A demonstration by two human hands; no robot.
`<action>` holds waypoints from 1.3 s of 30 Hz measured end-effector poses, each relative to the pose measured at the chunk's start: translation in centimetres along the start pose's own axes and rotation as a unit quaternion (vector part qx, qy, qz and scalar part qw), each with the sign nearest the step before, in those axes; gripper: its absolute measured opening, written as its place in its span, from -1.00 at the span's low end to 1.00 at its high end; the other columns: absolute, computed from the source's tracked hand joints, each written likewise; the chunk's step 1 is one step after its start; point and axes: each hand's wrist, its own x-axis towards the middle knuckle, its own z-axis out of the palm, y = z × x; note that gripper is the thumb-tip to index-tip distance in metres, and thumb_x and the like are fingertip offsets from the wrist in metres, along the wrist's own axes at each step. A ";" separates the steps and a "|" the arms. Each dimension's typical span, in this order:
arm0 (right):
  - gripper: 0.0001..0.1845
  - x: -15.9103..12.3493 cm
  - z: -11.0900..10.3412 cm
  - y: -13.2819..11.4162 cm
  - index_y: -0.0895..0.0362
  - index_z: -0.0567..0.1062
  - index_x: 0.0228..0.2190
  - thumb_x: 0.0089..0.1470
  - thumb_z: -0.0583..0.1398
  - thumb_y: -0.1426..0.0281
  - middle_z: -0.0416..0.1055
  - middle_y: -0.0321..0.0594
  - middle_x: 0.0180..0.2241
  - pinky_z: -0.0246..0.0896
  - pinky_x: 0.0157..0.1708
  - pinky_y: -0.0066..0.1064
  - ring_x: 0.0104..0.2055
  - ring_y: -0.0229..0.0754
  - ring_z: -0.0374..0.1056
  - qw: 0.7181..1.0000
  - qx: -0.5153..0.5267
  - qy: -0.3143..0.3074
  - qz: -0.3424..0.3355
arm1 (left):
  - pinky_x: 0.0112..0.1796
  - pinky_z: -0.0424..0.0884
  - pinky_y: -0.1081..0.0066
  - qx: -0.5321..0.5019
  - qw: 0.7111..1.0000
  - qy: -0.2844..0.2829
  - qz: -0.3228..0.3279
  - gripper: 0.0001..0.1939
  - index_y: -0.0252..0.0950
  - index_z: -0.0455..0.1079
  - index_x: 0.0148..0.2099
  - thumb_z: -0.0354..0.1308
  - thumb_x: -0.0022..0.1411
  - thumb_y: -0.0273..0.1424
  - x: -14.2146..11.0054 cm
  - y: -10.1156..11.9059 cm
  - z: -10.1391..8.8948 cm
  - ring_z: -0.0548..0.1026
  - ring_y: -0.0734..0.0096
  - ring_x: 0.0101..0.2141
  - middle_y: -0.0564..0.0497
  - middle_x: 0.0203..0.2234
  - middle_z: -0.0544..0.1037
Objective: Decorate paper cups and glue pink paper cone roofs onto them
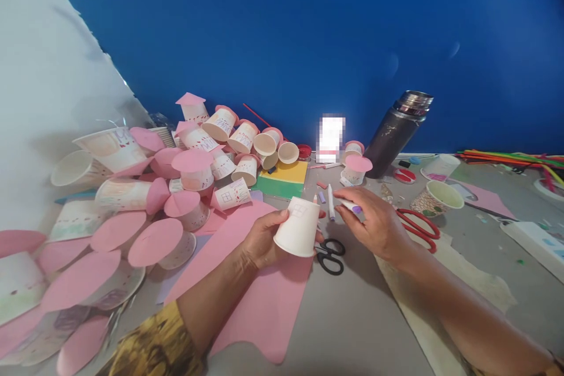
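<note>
My left hand [262,238] is closed around a white paper cup [297,234], held upside down and slightly tilted, its wide rim facing down. A small window shape is drawn near the cup's upper end. To the right of the cup, my right hand [376,223] grips a white marker [348,204] with a purple end between thumb and fingers; the marker is apart from the cup. Between the hands, another white marker [331,204] lies on the table beside a small purple cap [322,197]. Black-handled scissors [330,257] lie just right of the cup, blades hidden.
Several decorated cups with pink paper roofs [192,161] are heaped at left. Pink paper [264,311] lies under my left forearm. A dark open flask [394,135] leans at the back, near the blue wall [282,41]. Red-handled scissors [418,229] and a patterned cup [434,202] are at right.
</note>
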 end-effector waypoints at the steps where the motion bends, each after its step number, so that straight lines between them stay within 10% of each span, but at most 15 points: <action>1: -0.82 0.0 -0.3 0.1 0.06 0.53 -0.13 0.24 0.19 0.42 0.60 -0.12 -0.18 0.44 -0.12 -0.25 -0.14 -0.05 0.53 0.999 0.017 0.023 0.041 | -0.13 0.46 0.16 0.005 1.000 0.015 0.008 -0.31 -0.46 0.47 0.13 0.31 0.09 -0.06 0.1 -0.1 0.2 0.56 -0.08 -0.06 -0.32 -0.19 0.62; 7: -0.71 -0.2 -1.1 1.6 0.09 0.55 -0.34 0.20 0.25 0.12 0.37 -0.35 -0.61 0.28 -0.49 -0.39 -0.56 -0.23 0.33 0.925 0.200 0.112 0.302 | -0.14 0.47 0.17 0.090 0.986 0.107 0.090 -0.35 -0.38 0.49 0.07 0.46 0.02 -0.10 0.7 -0.9 1.4 0.59 0.04 -0.18 -0.25 -0.18 0.61; 14: -0.63 -0.4 -0.3 1.2 0.11 0.58 -0.32 0.17 0.28 0.04 0.36 -0.34 -0.57 0.23 -0.62 -0.45 -0.59 -0.29 0.29 0.842 0.386 0.127 0.354 | -0.17 0.51 0.10 -0.002 0.984 0.170 0.055 -0.36 -0.38 0.46 0.07 0.09 0.30 0.10 1.0 -0.3 1.0 0.59 0.07 -0.25 -0.28 -0.17 0.60; 25: -0.88 -2.5 -0.6 -2.6 0.08 0.59 -0.27 0.20 0.29 0.29 0.56 -0.26 -0.48 0.40 -0.52 -0.42 -0.53 -0.22 0.47 0.961 0.201 0.042 0.183 | -0.25 0.56 0.07 -0.024 0.970 0.219 0.103 -0.74 -0.39 0.43 -0.10 0.19 0.19 -0.36 1.3 -0.5 0.8 0.60 0.04 -0.29 -0.19 -0.33 0.61; 39: -0.91 -2.0 -0.7 -4.5 0.05 0.53 -0.25 0.28 0.20 0.35 0.59 -0.25 -0.41 0.45 -0.41 -0.40 -0.47 -0.19 0.50 0.991 0.131 0.000 0.023 | -0.36 0.53 0.27 0.055 0.969 0.196 0.141 -0.69 -0.40 0.46 -0.03 0.25 0.19 -0.37 1.4 -1.2 1.0 0.55 0.24 -0.42 -0.15 -0.33 0.61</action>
